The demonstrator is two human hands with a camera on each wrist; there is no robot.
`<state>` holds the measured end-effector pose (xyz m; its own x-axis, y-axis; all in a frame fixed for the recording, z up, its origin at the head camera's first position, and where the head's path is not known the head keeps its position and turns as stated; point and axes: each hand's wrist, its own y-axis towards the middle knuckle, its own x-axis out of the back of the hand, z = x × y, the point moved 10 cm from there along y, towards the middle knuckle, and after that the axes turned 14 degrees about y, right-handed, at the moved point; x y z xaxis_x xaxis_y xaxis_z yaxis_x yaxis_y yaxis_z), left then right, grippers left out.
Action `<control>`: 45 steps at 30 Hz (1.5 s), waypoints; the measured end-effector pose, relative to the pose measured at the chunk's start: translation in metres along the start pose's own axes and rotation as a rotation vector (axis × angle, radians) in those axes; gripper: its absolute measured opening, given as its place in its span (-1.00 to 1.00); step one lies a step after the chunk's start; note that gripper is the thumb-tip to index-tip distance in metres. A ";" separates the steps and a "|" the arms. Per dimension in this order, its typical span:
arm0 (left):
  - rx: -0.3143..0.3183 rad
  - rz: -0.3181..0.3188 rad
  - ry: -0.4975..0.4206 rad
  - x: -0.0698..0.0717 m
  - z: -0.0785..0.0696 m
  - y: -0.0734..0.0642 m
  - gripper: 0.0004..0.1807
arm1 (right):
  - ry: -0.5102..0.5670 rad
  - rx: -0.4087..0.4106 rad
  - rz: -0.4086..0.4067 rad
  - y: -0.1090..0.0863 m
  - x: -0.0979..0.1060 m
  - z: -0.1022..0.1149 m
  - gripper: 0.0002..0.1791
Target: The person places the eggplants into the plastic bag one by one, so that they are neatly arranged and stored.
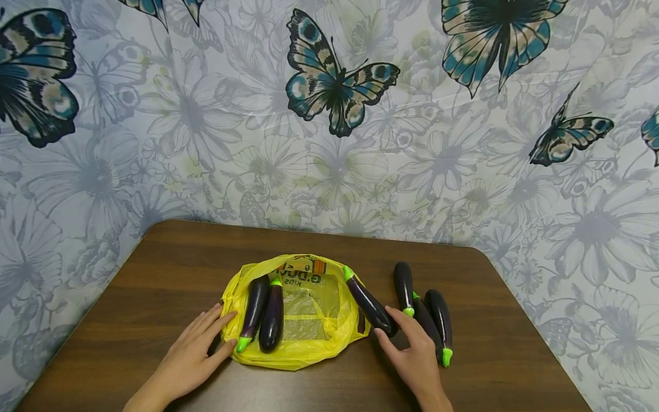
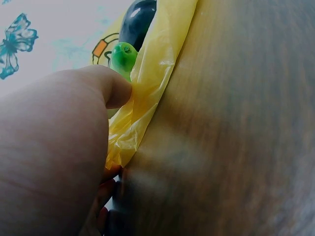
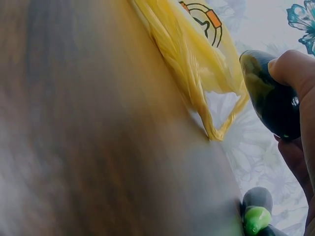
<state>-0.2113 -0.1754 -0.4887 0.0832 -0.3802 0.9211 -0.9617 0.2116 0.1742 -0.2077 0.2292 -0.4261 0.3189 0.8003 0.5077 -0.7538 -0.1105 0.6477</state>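
A yellow plastic bag [image 1: 304, 357] lies on the table with its mouth spread wide. Two dark eggplants with bright green stem ends rest inside it, one of them the right-hand eggplant [image 1: 272, 317]. My left hand [image 1: 187, 357] pinches the bag's left rim between thumb and fingers; the left wrist view shows the thumb on the yellow plastic [image 2: 152, 73]. At the bag's right edge, my right hand [image 1: 412, 355] grips another eggplant [image 1: 372, 303] by its thick dark end, its green tip pointing over the bag's rim. The right wrist view shows this eggplant [image 3: 270, 98] raised off the table.
Several more eggplants [image 1: 439, 320] lie together on the table right of the bag, beyond my right hand. The brown wooden table [image 1: 180, 257] ends at the back against a wall covering [image 1: 340, 189] printed with butterflies and flowers.
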 end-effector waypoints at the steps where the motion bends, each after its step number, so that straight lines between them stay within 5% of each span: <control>1: -0.001 -0.002 0.000 0.000 0.000 0.000 -0.37 | -0.005 -0.001 0.004 0.000 -0.001 0.001 -0.42; 17: -0.007 -0.007 -0.002 0.001 -0.001 0.001 -0.38 | 0.046 0.005 0.027 -0.001 -0.010 0.006 -0.40; 26: -0.003 -0.005 -0.008 0.002 -0.001 0.001 -0.38 | 0.098 0.107 -0.007 -0.001 -0.014 0.019 -0.36; 45: -0.005 -0.006 -0.003 0.003 -0.002 0.000 -0.38 | 0.078 -0.036 0.030 -0.005 -0.027 0.014 -0.43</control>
<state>-0.2105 -0.1750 -0.4858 0.0885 -0.3843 0.9190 -0.9600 0.2133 0.1816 -0.2047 0.1997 -0.4351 0.2507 0.8407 0.4799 -0.7832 -0.1152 0.6110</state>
